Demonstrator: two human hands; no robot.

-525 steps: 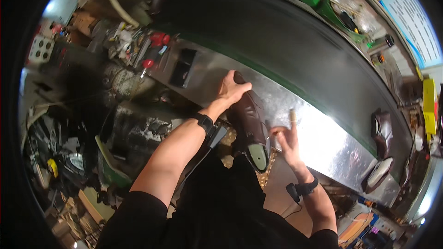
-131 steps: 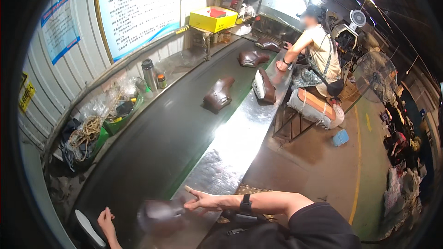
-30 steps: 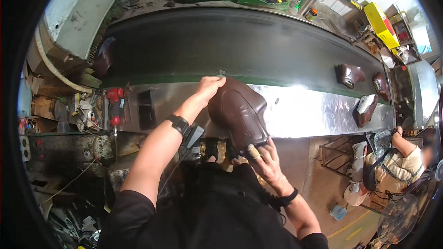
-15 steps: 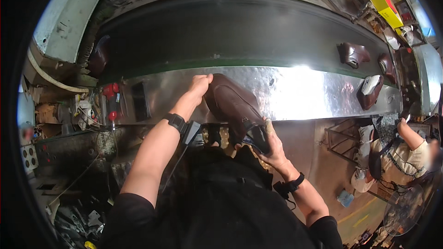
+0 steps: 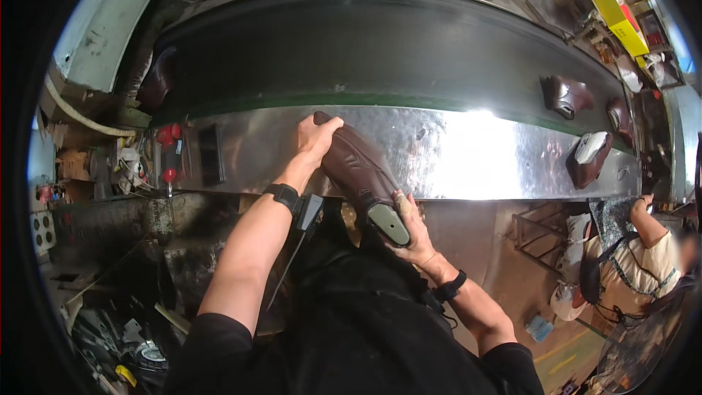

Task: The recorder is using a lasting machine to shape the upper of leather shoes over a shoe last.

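Observation:
Between my hands is a brown leather shoe upper [image 5: 358,164], stretched over a grey-green shoe last [image 5: 387,224] whose flat top, with a small hole, faces up near me. My left hand [image 5: 317,137] wraps round the toe end, its fingertips partly hidden behind the leather. My right hand [image 5: 414,232] grips the heel end from the right side, thumb along the edge by the last. The shoe is held slantwise over the near edge of the shiny metal bench strip [image 5: 263,124].
Beyond the strip runs a dark conveyor belt [image 5: 351,44]. Brown shoe uppers lie at the right, one on the belt [image 5: 569,95] and one on the metal [image 5: 589,164]. A red-handled tool [image 5: 169,153] and a black flat object [image 5: 211,153] lie left. A person [image 5: 632,263] is at the right.
The shoe has been turned and tilted, so the last's flat top now faces up. Both hands keep hold; my right hand has shifted left, and my left hand now covers more of the toe.

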